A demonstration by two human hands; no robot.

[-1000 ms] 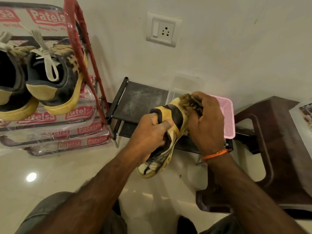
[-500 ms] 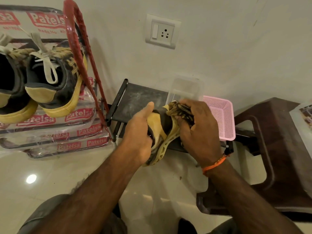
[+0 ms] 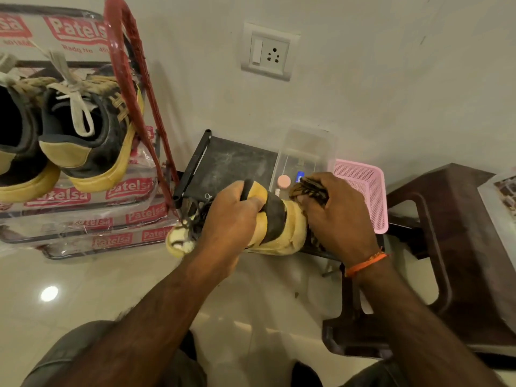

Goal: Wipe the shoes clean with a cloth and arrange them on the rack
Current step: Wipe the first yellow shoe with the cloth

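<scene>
A yellow and black shoe (image 3: 275,223) lies sideways in mid-air at the centre, toe to the left, heel to the right. My left hand (image 3: 229,216) grips it around the middle and collar. My right hand (image 3: 339,219) holds a bunched brown patterned cloth (image 3: 308,189) pressed against the shoe's heel end. Two dark shoes with yellow soles (image 3: 83,135) sit on the top shelf of the red-framed rack (image 3: 131,88) at the left, heels toward me.
The rack's shelves are wrapped in printed plastic. A low black stand (image 3: 231,163) against the wall carries a clear plastic box (image 3: 304,155) and a pink basket (image 3: 363,191). A dark brown plastic stool (image 3: 460,247) is at the right. The floor is glossy tile.
The shoe has turned from nearly upright to lying sideways with its toe to the left. My left hand shifted over its top and the cloth hand moved to the heel end.
</scene>
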